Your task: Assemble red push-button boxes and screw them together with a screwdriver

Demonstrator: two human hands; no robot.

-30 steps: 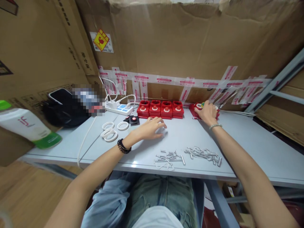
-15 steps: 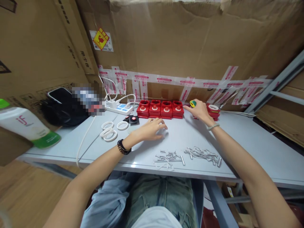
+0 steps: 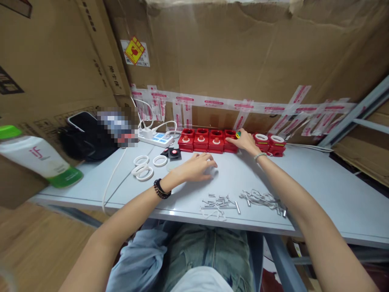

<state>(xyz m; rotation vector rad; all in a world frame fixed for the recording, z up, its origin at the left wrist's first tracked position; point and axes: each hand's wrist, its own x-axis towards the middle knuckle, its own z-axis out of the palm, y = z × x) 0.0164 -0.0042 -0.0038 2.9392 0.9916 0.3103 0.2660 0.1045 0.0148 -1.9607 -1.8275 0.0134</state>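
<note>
Several red housings stand in a row at the back of the table. My right hand is at the right end of this row, closed around a small yellow-and-green object, its fingers over the last housing. To its right sit two more red units with white rings on top. My left hand hovers or rests in front of the row, fingers apart, holding nothing. Loose white rings and black square parts with red centres lie left of it.
Small metal pins and screws lie near the front edge, beside a heap of metal parts with white cords. A white power strip, black bag and bottle are at left. Cardboard stands behind.
My right hand has moved left with the yellow-and-green object, onto the last housing of the row, uncovering the ringed units at right. My left hand has barely moved; the view has shifted slightly.
</note>
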